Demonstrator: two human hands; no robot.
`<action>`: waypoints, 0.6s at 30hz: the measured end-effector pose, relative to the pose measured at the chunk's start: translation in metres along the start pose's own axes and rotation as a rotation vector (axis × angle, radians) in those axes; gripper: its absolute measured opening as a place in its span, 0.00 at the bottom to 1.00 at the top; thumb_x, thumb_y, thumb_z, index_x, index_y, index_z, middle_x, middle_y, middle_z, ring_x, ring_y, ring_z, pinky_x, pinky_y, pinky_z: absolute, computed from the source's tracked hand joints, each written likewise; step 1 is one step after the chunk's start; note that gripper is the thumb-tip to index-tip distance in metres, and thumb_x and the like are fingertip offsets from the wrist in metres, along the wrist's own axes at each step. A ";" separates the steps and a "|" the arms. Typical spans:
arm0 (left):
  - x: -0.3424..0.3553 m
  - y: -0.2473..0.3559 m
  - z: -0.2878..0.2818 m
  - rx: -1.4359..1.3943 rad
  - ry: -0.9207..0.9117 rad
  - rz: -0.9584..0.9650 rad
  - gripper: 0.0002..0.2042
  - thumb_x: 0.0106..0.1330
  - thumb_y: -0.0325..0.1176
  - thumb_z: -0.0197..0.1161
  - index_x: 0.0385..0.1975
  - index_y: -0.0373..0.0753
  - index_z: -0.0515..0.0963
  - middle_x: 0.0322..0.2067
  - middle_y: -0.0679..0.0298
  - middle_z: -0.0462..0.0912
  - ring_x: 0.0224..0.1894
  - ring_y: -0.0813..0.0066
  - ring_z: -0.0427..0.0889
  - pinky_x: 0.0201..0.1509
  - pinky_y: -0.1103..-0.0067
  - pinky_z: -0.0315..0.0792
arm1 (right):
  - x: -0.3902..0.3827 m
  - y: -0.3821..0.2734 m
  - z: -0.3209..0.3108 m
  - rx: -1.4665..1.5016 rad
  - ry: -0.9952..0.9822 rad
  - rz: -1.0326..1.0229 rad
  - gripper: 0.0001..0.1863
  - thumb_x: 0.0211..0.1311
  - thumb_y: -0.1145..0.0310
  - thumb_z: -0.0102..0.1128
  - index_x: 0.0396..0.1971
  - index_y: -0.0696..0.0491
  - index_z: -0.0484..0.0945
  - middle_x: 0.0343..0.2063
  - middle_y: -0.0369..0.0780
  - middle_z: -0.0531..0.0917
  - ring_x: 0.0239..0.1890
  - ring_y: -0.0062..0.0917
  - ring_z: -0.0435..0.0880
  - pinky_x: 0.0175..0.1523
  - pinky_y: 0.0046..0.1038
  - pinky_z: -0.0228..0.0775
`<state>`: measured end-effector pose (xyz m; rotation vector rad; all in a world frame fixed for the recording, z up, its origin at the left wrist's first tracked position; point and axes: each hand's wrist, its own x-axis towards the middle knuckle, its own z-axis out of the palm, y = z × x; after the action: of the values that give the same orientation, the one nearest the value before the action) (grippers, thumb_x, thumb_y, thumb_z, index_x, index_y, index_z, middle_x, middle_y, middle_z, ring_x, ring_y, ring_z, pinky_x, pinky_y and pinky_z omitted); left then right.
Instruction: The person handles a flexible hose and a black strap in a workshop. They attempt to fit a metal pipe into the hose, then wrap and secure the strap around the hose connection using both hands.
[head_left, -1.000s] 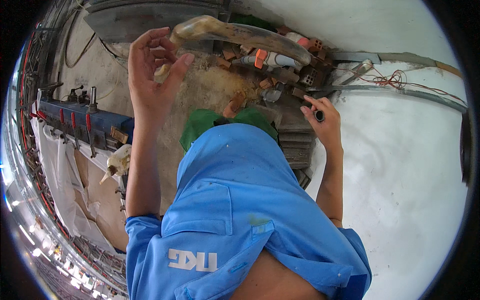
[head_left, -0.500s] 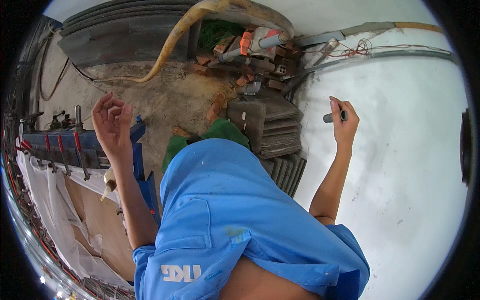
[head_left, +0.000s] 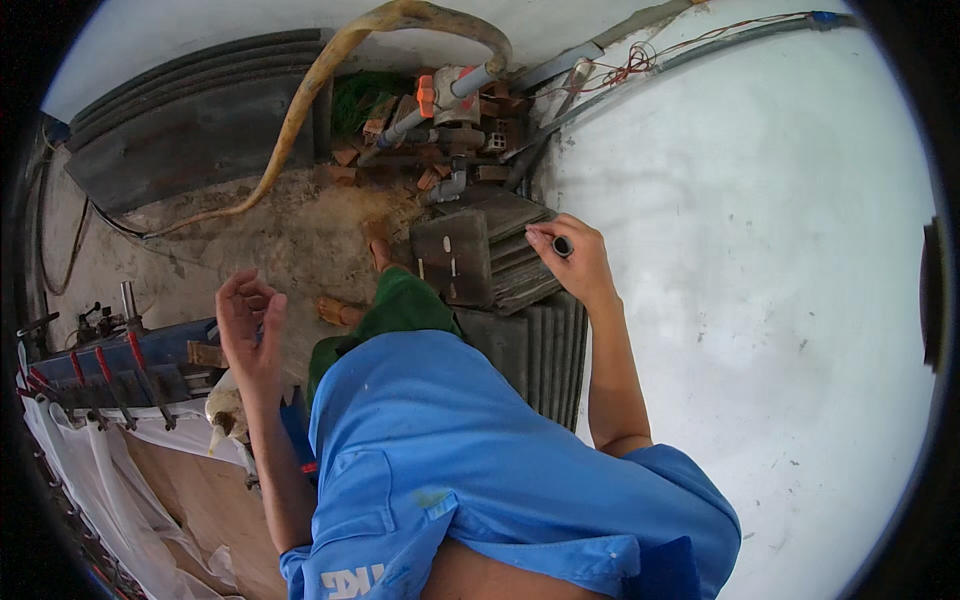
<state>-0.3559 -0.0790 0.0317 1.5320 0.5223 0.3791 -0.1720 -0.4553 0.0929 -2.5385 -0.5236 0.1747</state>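
Observation:
My right hand (head_left: 583,262) is closed around a short dark grey tube (head_left: 563,246), whose round hollow end faces up between thumb and fingers. It is in front of the white wall, by the upper right corner of the stacked dark slabs (head_left: 451,258). Over on the left, my left hand (head_left: 250,335) is raised with loosely bent fingers, the thumb apart from them, and nothing in it. Nearest to that hand is a blue metal frame (head_left: 175,345) carrying red-handled clamps (head_left: 104,363). A pale, drooping nozzle-like piece (head_left: 226,412) is beside my left forearm.
A yellowish hose (head_left: 300,110) arches to grey pipes with an orange valve handle (head_left: 426,96), among bricks. Large dark sheets (head_left: 190,140) lean at the back left. White cloth and a brown sheet (head_left: 200,480) lie at lower left. The white wall (head_left: 760,300) rises on my right.
The view has shifted. My right hand, still holding the tube, has come inward to the left, close to the slabs. My left hand sits slightly lower and farther right.

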 end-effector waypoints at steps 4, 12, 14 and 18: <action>-0.015 0.000 -0.008 0.042 -0.009 -0.043 0.20 0.69 0.28 0.67 0.59 0.37 0.72 0.42 0.65 0.77 0.43 0.80 0.76 0.50 0.81 0.71 | 0.013 -0.012 -0.007 -0.040 0.026 -0.067 0.12 0.63 0.62 0.70 0.34 0.57 0.87 0.28 0.43 0.84 0.29 0.35 0.83 0.36 0.30 0.73; -0.028 -0.003 -0.026 -0.022 0.033 -0.055 0.18 0.70 0.30 0.66 0.57 0.36 0.71 0.40 0.67 0.76 0.41 0.82 0.74 0.45 0.83 0.69 | 0.052 -0.022 -0.036 -0.076 0.193 -0.179 0.12 0.68 0.67 0.67 0.31 0.62 0.85 0.22 0.40 0.79 0.23 0.21 0.73 0.31 0.24 0.65; -0.029 -0.004 -0.029 -0.029 0.023 -0.065 0.18 0.70 0.30 0.67 0.57 0.36 0.71 0.40 0.67 0.76 0.40 0.82 0.73 0.45 0.83 0.69 | 0.057 -0.026 -0.034 -0.077 0.175 -0.218 0.12 0.68 0.67 0.66 0.32 0.62 0.86 0.22 0.39 0.79 0.23 0.21 0.73 0.31 0.24 0.65; -0.030 -0.004 -0.032 -0.008 0.048 -0.040 0.18 0.70 0.31 0.67 0.57 0.36 0.72 0.39 0.67 0.76 0.39 0.81 0.74 0.45 0.82 0.70 | 0.061 -0.031 -0.033 -0.100 0.168 -0.234 0.12 0.69 0.67 0.66 0.33 0.61 0.86 0.22 0.39 0.79 0.23 0.20 0.72 0.30 0.24 0.64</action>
<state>-0.3984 -0.0687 0.0316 1.5051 0.5873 0.3873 -0.1191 -0.4228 0.1357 -2.5323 -0.7715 -0.1523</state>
